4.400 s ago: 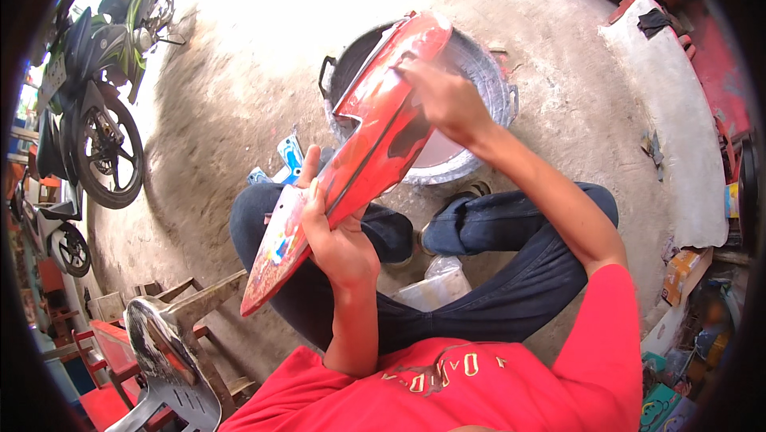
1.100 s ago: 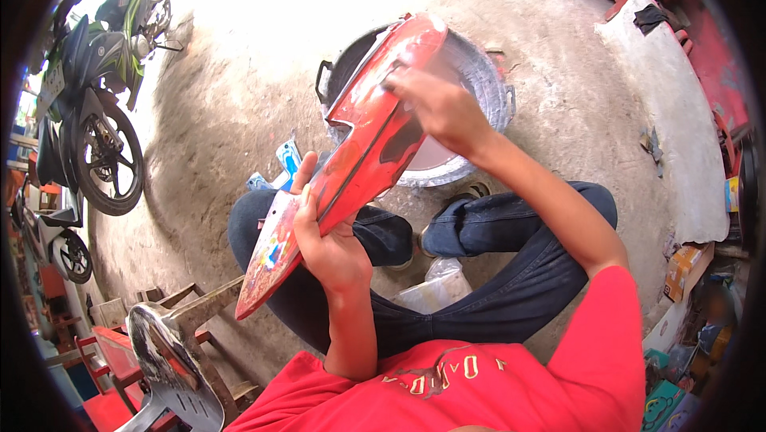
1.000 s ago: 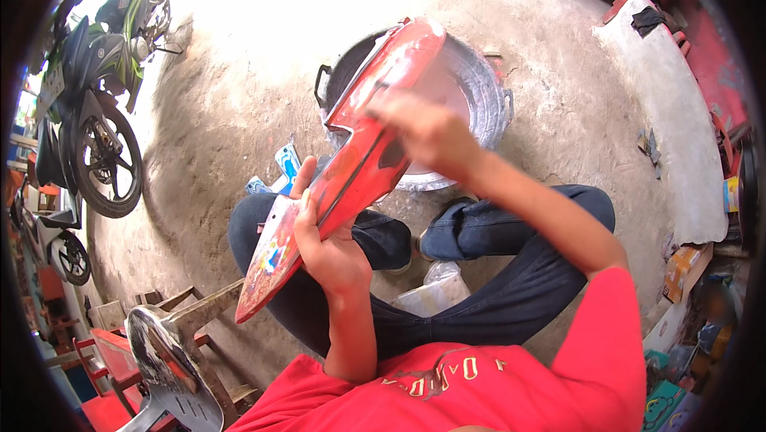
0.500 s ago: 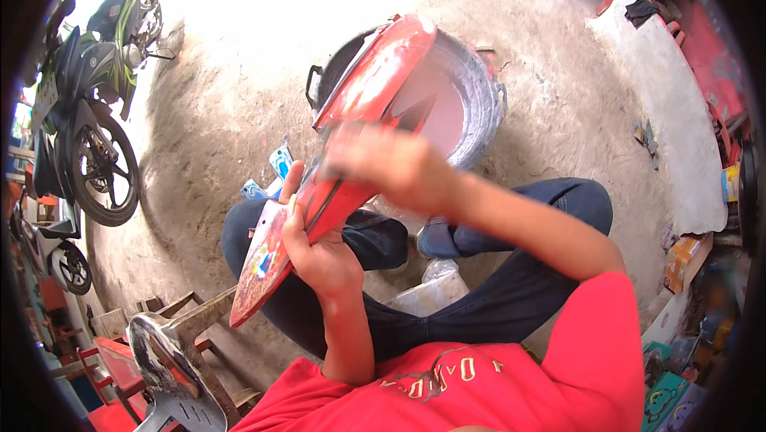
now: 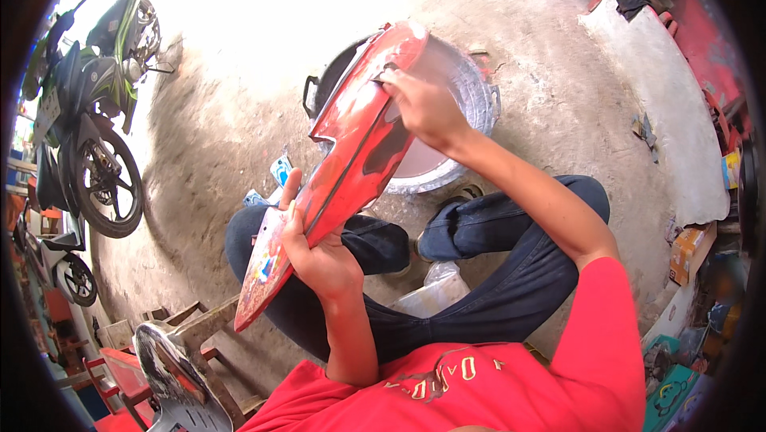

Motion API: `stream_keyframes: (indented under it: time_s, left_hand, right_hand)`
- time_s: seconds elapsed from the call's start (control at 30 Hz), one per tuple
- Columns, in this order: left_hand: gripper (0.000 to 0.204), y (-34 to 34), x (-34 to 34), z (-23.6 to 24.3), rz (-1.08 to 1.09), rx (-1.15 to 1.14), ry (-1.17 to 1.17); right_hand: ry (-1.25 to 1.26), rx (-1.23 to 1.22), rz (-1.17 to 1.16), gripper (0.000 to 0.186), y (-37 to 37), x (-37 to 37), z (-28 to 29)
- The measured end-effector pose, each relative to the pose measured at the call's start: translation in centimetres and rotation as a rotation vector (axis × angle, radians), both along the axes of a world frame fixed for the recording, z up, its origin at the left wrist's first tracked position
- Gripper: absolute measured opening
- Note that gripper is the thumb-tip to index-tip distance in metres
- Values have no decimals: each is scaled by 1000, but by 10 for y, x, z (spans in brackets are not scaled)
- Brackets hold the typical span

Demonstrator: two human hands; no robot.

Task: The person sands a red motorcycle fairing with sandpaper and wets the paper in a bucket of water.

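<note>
A long red motorcycle body panel (image 5: 355,153), with dark bare patches and a worn, multicoloured lower end, slants across my lap and over a grey metal basin (image 5: 482,97). My left hand (image 5: 325,266) is closed round the panel's lower part, thumb on top and one finger raised. Near the panel's upper end, the fingers of my right hand (image 5: 429,113) pinch a small dark piece, perhaps sandpaper (image 5: 383,74), against the red surface. Cloudy pinkish liquid (image 5: 423,157) shows in the basin beside the panel.
Parked motorcycles (image 5: 100,137) stand at the left. A scraped chair (image 5: 179,376) is at lower left. Blue-and-white scraps (image 5: 279,170) lie beside my knee, and a pale box (image 5: 431,298) sits between my legs. At right are a white slab (image 5: 662,105) and a cardboard box (image 5: 688,255).
My right hand has moved from the panel's middle up toward its far end, uncovering the dark patches. My left hand keeps its hold, and the panel has barely shifted.
</note>
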State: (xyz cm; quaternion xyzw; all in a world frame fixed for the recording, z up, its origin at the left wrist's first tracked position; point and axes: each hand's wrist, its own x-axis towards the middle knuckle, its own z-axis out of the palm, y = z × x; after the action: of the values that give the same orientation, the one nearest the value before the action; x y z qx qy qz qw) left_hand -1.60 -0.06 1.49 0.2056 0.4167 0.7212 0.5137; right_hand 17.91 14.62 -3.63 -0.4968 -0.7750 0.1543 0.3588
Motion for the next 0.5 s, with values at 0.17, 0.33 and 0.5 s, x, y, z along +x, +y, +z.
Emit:
stream_keyframes:
  time_s: [0.17, 0.33, 0.5]
  left_hand:
    - [58, -3, -9, -5, 9, 17, -8]
    - [58, 0, 3, 2, 4, -14, 11]
    - [55, -4, -6, -3, 21, 3, 9]
  right_hand:
    - [73, 329, 435, 42, -83, -58, 30]
    - [46, 81, 97, 36, 7, 7, -4]
    - [28, 294, 269, 49, -57, -46, 11]
